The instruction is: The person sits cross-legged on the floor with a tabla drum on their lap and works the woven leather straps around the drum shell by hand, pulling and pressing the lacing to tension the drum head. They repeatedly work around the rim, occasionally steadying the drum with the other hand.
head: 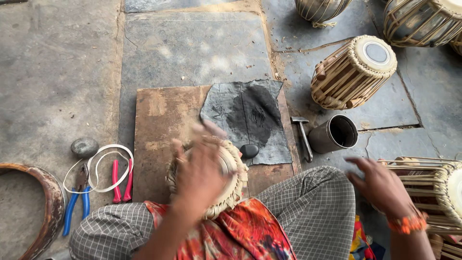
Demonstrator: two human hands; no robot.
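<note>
Left hand (199, 166), blurred, fingers spread, lies over the woven-rimmed drum head (230, 179) resting in the lap on orange patterned cloth (240, 231); whether it grips cannot be told. Right hand (380, 185), loose and empty, hovers near a strapped wooden drum (435, 188). Smooth black stone (249, 150) on stained grey sheet (248, 118), beside a metal hammer (303, 137) and steel cup (334, 134).

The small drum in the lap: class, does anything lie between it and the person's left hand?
Nothing visible does. The left hand, blurred, lies over the small drum, so the drumhead is mostly hidden. The right hand is apart, by another drum.
</note>
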